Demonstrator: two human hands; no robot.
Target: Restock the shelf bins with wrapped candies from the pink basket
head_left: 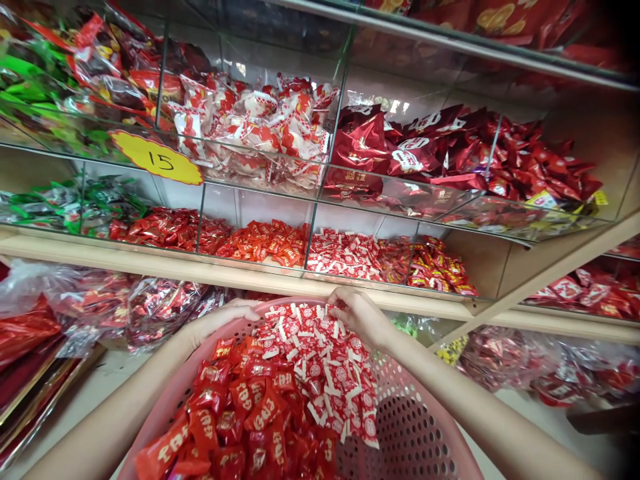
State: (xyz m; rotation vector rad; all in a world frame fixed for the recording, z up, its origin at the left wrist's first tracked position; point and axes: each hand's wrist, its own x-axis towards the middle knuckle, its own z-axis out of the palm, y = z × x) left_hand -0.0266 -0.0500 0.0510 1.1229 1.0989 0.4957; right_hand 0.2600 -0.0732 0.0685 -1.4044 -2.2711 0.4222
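A pink perforated plastic basket [420, 407] is in front of me, its far rim by the shelf's lower ledge. Red-and-white wrapped candies [330, 360] are heaped at its far side, and shiny red candies with gold lettering [265, 407] fill the near left. At the far left rim, my left hand [233, 315] is closed around the basket's edge, with its fingers partly hidden. My right hand [357, 317] is at the far rim beside the red-and-white candies, fingers curled inward. What those fingers hold, if anything, is hidden.
Clear-walled shelf bins ahead hold red-and-white candies [345, 253], orange-red candies [270, 241] and larger wrapped sweets [260, 127]. A yellow tag [157, 157] reads 15. Below the wooden ledge [100, 257] lie plastic bags of sweets [165, 310]. A slanted wooden post [560, 267] stands right.
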